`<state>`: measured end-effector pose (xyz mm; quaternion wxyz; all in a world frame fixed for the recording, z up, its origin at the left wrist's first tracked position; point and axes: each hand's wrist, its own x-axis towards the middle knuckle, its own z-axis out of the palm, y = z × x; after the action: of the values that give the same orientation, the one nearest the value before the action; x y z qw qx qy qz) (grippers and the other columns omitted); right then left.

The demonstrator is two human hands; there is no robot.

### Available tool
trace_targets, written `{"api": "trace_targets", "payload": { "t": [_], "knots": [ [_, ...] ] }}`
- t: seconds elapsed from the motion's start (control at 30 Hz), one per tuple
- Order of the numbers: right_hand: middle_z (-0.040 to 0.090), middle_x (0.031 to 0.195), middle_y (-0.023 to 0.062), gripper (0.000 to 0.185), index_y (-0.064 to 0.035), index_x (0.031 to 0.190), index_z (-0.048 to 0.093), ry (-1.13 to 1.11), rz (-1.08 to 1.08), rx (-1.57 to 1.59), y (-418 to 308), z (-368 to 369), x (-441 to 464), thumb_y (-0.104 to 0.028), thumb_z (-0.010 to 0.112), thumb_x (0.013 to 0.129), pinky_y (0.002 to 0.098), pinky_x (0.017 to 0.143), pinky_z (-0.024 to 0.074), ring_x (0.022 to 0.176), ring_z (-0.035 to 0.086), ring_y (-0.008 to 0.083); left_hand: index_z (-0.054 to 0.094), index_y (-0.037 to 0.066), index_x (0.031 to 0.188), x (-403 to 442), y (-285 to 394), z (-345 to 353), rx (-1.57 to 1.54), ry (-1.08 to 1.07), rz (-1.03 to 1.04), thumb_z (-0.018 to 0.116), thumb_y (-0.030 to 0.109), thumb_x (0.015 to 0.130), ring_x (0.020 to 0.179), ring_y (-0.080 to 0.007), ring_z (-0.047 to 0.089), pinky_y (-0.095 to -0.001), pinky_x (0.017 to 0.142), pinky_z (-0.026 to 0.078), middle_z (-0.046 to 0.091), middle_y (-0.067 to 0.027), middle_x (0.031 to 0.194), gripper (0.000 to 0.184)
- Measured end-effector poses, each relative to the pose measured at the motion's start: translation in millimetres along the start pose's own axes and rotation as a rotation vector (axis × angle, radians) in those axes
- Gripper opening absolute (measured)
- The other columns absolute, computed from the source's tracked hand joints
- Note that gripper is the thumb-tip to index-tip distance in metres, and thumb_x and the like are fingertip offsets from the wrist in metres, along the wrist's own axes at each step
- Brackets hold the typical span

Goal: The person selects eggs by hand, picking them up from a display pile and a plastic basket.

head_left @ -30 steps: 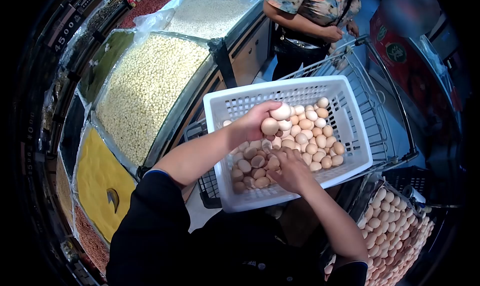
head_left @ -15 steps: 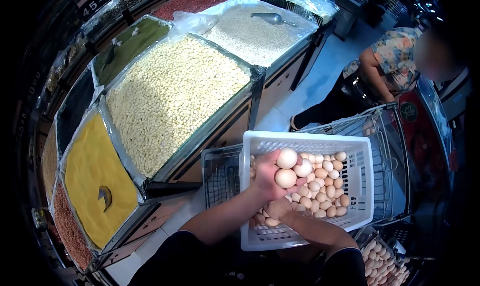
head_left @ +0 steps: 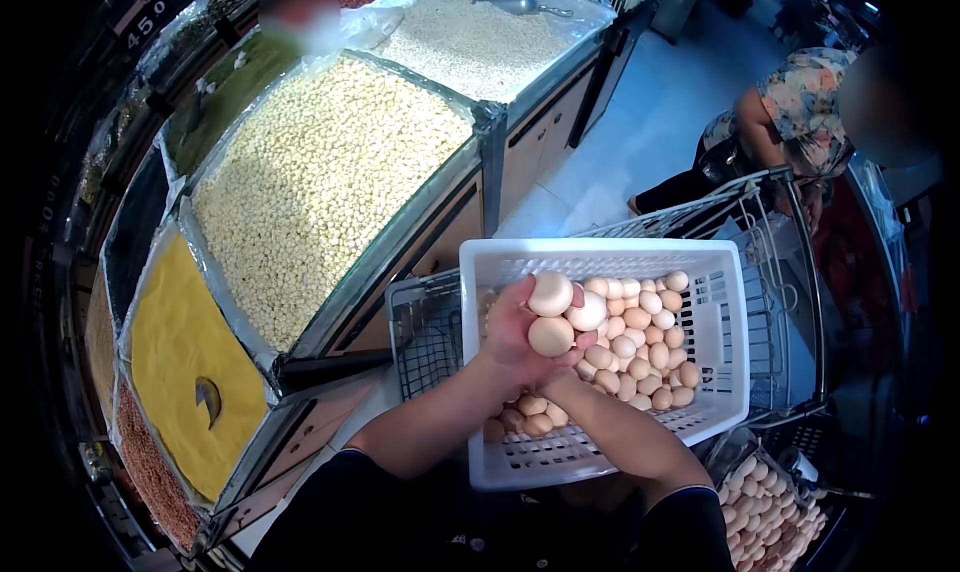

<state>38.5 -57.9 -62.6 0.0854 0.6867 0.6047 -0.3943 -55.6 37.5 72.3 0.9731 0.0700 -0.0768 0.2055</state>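
Note:
My left hand (head_left: 512, 337) is turned palm up over the white plastic basket (head_left: 605, 252), its fingers curled around three large pale eggs (head_left: 551, 337). Close against its wrist side is my right hand (head_left: 556, 377), whose fingers are mostly hidden behind the left hand and the eggs. Beneath both hands, many loose brown and cream eggs (head_left: 640, 347) lie in the basket, mostly toward its right half. A few more brown eggs (head_left: 535, 422) show under my forearms.
The basket rests on a metal shopping cart (head_left: 790, 302). Bins of pale grain (head_left: 330, 182) and yellow meal (head_left: 190, 352) with a scoop stand left. More eggs (head_left: 765, 512) sit lower right. A person in a floral shirt (head_left: 800, 97) leans over the cart's far side.
My right hand has moved up from the eggs in the basket to my left hand. The left hand still holds its eggs. The view has shifted slightly, and another person's blurred head appears behind the bins.

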Motion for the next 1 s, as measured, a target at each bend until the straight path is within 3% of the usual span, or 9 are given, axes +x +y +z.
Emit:
{"api": "trace_targets", "payload": {
  "t": [0.2, 0.3, 0.4, 0.57, 0.67, 0.7, 0.8, 0.93, 1.0],
  "knots": [
    [0.054, 0.121, 0.0107, 0.044, -0.0083, 0.133, 0.044, -0.304, -0.085, 1.290, 10, -93, -90, -0.026, 0.055, 0.094, 0.0292, 0.082, 0.0520, 0.102, 0.058, 0.0173, 0.057, 0.004, 0.111, -3, 2, -5, 0.038, -0.022, 0.002, 0.034, 0.062, 0.088, 0.087, -0.0274, 0.052, -0.0283, 0.055, 0.041, 0.051, -0.0246, 0.116, 0.066],
    [0.056, 0.107, 0.0158, 0.055, -0.0070, 0.131, 0.041, -0.357, -0.338, 1.887, 56, -90, -155, -0.047, 0.047, 0.094, 0.0309, 0.042, 0.0481, 0.063, 0.059, 0.0220, 0.058, 0.005, 0.106, -3, -1, 1, 0.104, 0.036, 0.003, 0.034, 0.063, 0.088, 0.082, -0.0259, 0.051, -0.0257, 0.053, 0.038, 0.051, -0.0232, 0.115, 0.066],
    [0.058, 0.098, 0.0191, 0.050, -0.0019, 0.118, 0.046, -0.067, -0.623, 2.091, 68, -81, -233, -0.046, 0.046, 0.094, 0.0342, 0.039, 0.0480, 0.057, 0.058, 0.0262, 0.058, 0.005, 0.098, 2, -13, 33, 0.201, 0.259, -0.091, 0.037, 0.063, 0.086, 0.078, -0.0258, 0.050, -0.0268, 0.051, 0.039, 0.055, -0.0209, 0.105, 0.063],
    [0.060, 0.094, 0.0180, 0.050, -0.0034, 0.120, 0.043, 0.719, -0.429, 2.163, 72, -9, -400, -0.045, 0.051, 0.092, 0.0338, 0.042, 0.0512, 0.056, 0.059, 0.0248, 0.056, 0.001, 0.097, 37, -79, 79, 0.613, 0.087, -0.360, 0.056, 0.053, 0.078, 0.076, -0.0282, 0.057, -0.0284, 0.044, 0.045, 0.057, -0.0177, 0.095, 0.056],
    [0.060, 0.086, 0.0135, 0.045, -0.0063, 0.117, 0.044, 1.275, -0.055, 2.348, 64, 81, -517, -0.043, 0.051, 0.093, 0.0300, 0.044, 0.0537, 0.059, 0.061, 0.0211, 0.053, -0.001, 0.104, 48, -160, 100, 0.985, -0.121, -0.510, 0.065, 0.045, 0.075, 0.074, -0.0235, 0.058, -0.0235, 0.042, 0.042, 0.055, -0.0153, 0.090, 0.056],
    [0.060, 0.082, 0.0117, 0.042, -0.0073, 0.116, 0.044, 1.435, 0.068, 2.364, 55, 109, -551, -0.042, 0.050, 0.094, 0.0285, 0.045, 0.0542, 0.059, 0.061, 0.0193, 0.057, -0.003, 0.101, 47, -188, 104, 1.081, -0.146, -0.623, 0.072, 0.039, 0.069, 0.088, -0.0220, 0.057, -0.0304, 0.073, 0.049, 0.054, -0.0134, 0.103, 0.055],
    [0.057, 0.088, 0.0075, 0.035, -0.0095, 0.120, 0.042, 1.964, 0.659, 1.917, 20, 185, -609, -0.037, 0.047, 0.097, 0.0256, 0.050, 0.0552, 0.069, 0.063, 0.0137, 0.064, 0.005, 0.090, 21, -296, 108, 1.629, -0.807, -0.381, 0.080, 0.035, 0.063, 0.092, -0.0272, 0.056, -0.0324, 0.081, 0.047, 0.051, -0.0144, 0.104, 0.043],
    [0.057, 0.109, 0.0122, 0.040, -0.0071, 0.128, 0.038, 1.933, 1.262, 1.591, -11, 281, -621, -0.027, 0.052, 0.097, 0.0284, 0.075, 0.0516, 0.088, 0.060, 0.0152, 0.069, 0.012, 0.089, -57, -426, 129, 1.626, -1.279, -0.394, 0.081, 0.033, 0.058, 0.093, -0.0322, 0.057, -0.0399, 0.073, 0.054, 0.047, -0.0205, 0.111, 0.040],
    [0.060, 0.100, 0.0097, 0.038, -0.0071, 0.127, 0.039, 2.009, 1.369, 1.579, -13, 309, -615, -0.019, 0.054, 0.095, 0.0255, 0.066, 0.0487, 0.083, 0.058, 0.0123, 0.069, 0.013, 0.092, -87, -474, 127, 1.576, -1.430, -0.402, 0.080, 0.035, 0.058, 0.086, -0.0344, 0.059, -0.0402, 0.068, 0.055, 0.046, -0.0215, 0.111, 0.042]
  ]
}}
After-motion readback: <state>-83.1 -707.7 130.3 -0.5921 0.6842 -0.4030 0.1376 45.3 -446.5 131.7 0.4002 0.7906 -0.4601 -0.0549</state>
